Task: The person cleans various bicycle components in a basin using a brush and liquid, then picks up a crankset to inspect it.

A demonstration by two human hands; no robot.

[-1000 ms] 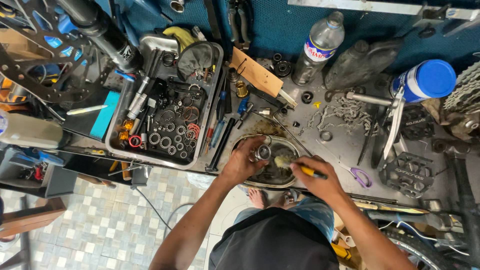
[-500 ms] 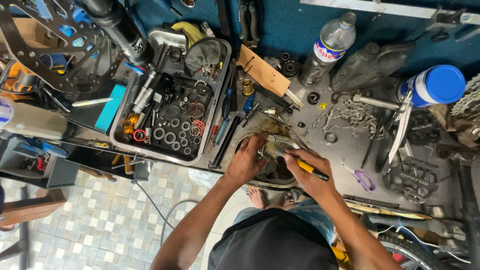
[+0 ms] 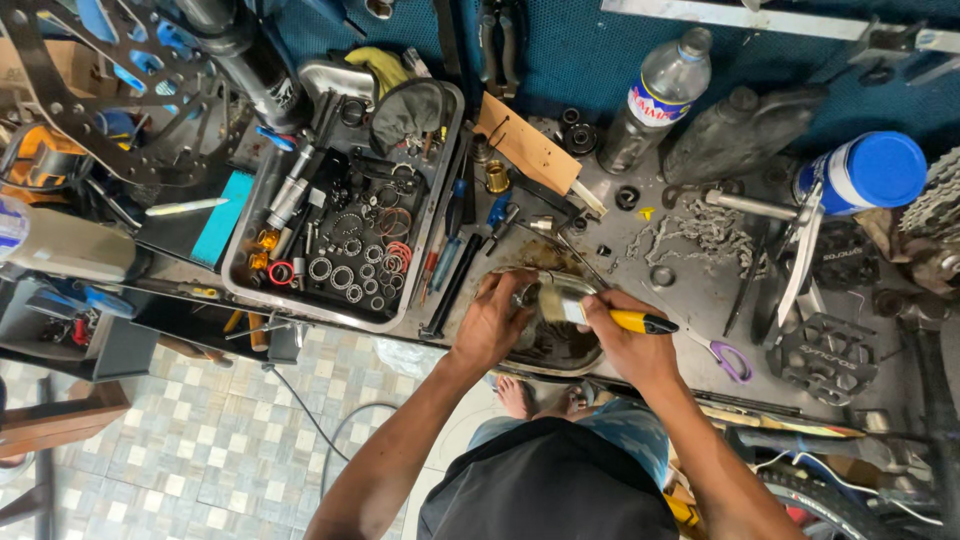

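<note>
My left hand (image 3: 497,322) grips a small round metal part (image 3: 527,294) over a dirty metal bowl (image 3: 560,350) at the workbench's front edge. My right hand (image 3: 625,340) holds a brush with a yellow and black handle (image 3: 640,322); its bristles touch the metal part. Both hands sit close together above the bowl. My bare feet show on the tiled floor below.
A metal tray (image 3: 238,262) of bearings, rings and tools lies to the left. A plastic bottle (image 3: 655,100), a blue-lidded can (image 3: 870,172), a bicycle chain (image 3: 690,232), purple scissors (image 3: 728,358), pedals (image 3: 825,355) and a wooden block (image 3: 525,145) crowd the bench.
The view has shifted slightly. My hands stay over the bowl, with the brush working at the metal part held in my left hand.
</note>
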